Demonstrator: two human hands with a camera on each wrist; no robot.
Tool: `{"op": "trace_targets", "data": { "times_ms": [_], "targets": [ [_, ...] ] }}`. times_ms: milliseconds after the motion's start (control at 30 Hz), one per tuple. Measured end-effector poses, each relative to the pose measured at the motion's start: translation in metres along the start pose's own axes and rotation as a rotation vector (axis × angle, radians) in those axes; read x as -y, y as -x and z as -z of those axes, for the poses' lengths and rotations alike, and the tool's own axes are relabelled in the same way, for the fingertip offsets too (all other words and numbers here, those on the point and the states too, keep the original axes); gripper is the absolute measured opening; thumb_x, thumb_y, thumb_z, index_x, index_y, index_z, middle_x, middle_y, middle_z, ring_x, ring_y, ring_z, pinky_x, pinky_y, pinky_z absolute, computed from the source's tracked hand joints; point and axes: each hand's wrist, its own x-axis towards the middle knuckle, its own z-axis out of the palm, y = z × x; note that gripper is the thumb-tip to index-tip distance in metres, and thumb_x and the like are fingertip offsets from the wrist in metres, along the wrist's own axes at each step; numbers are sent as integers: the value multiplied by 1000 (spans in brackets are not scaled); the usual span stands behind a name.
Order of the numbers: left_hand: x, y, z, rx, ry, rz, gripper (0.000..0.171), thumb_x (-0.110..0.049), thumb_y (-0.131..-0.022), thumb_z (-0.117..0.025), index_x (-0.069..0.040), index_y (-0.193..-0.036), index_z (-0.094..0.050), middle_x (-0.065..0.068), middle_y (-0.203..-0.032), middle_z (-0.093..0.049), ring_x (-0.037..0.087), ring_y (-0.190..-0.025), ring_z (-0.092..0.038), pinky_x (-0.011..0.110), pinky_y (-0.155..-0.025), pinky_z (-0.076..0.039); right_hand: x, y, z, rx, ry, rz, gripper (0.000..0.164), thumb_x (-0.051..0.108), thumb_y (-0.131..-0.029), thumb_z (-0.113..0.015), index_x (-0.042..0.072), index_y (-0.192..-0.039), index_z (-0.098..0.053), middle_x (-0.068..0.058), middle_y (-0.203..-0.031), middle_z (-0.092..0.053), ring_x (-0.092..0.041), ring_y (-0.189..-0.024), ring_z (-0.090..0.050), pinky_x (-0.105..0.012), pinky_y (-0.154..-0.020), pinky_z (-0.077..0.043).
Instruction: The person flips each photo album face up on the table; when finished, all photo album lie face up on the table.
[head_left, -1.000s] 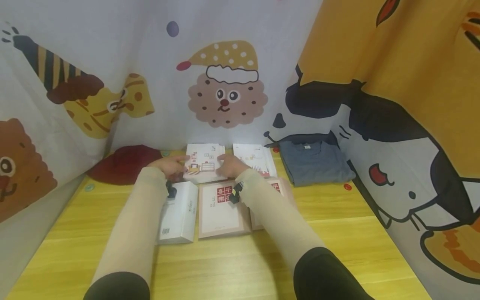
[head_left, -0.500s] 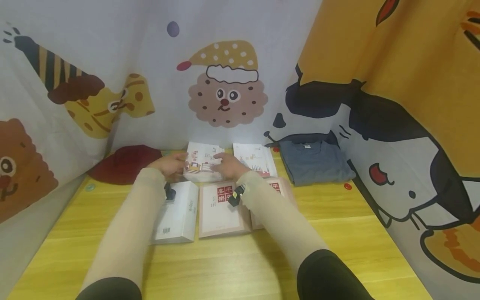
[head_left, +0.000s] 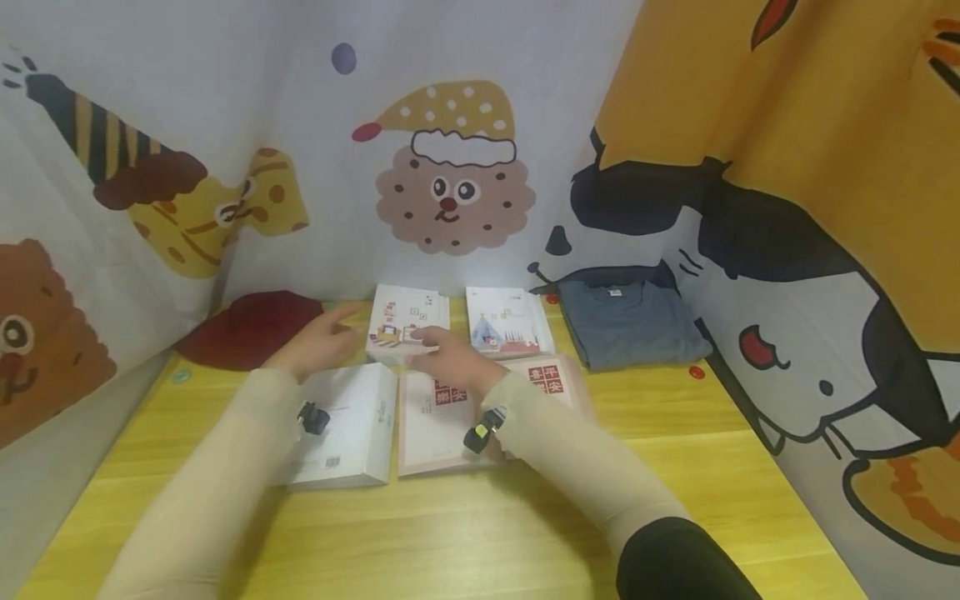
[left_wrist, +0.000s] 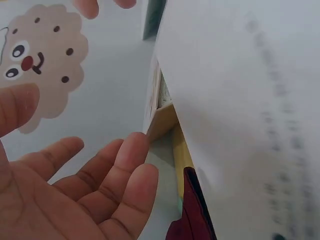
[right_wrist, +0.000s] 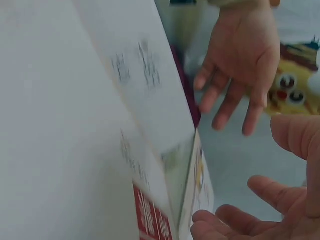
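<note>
My left hand [head_left: 318, 342] is off the books, fingers spread, between the dark red cloth item and the back left illustrated book [head_left: 392, 321]. My right hand [head_left: 457, 358] hovers with loose fingers over the front edge of that book and the top of the middle white book [head_left: 427, 446] with red square characters. In the left wrist view the left palm [left_wrist: 95, 195] holds nothing. The right wrist view shows the right hand's relaxed fingers [right_wrist: 230, 222], also with nothing in them. A plain white book [head_left: 348, 433] with a barcode lies below the left hand.
Another illustrated book [head_left: 502, 321] lies at the back right, with a pink-edged book [head_left: 573, 387] in front of it. A folded grey-blue shirt [head_left: 633, 325] is on the right and a dark red cloth item [head_left: 258, 329] on the left. A printed curtain [head_left: 300, 100] hangs behind the yellow table [head_left: 420, 533].
Both hands have let go of the back left illustrated book. The left hand has moved left and the right hand has come back slightly toward me.
</note>
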Motion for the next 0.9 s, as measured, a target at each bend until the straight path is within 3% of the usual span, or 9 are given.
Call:
{"op": "trace_targets", "data": {
  "times_ms": [100,233,467,667,900],
  "targets": [
    [3,13,0,-18,2,17,72,-36,-110,-53,-6,-168,-23,32,-152,-49,47,-135,-55,64,-112,-46,5,11,-8,33,-38,32,62,37,-101,-70,20,-157,-50,-15,-161,-48,-34,-138,-58,-47,-110,-53],
    [6,30,0,-47,11,62,73,-40,-110,-52,-8,-168,-22,30,-158,-44,47,-144,-46,67,-118,-38,11,24,-18,61,-59,68,65,37,-99,-74,19,-157,-50,-17,-160,-48,-32,-134,-62,-39,-104,-58],
    [16,50,3,-92,10,70,72,-42,-111,-50,-7,-168,-23,31,-158,-43,50,-146,-41,70,-117,-37,17,39,-32,98,-97,73,69,36,-98,-76,17,-158,-48,-19,-159,-48,-33,-133,-63,-38,-100,-60],
    [34,67,8,-105,14,72,71,-41,-112,-46,-1,-166,-23,35,-157,-42,51,-140,-48,68,-114,-42,19,43,-48,154,-56,65,73,44,-96,-76,25,-160,-46,-16,-159,-50,-23,-126,-67,-37,-104,-56],
    [47,79,10,-83,17,164,77,-49,-111,-43,1,-166,-20,35,-163,-33,55,-148,-34,74,-118,-30,21,50,-57,195,20,58,73,47,-94,-77,33,-159,-46,-10,-160,-50,-25,-135,-60,-43,-113,-50]
  ]
}}
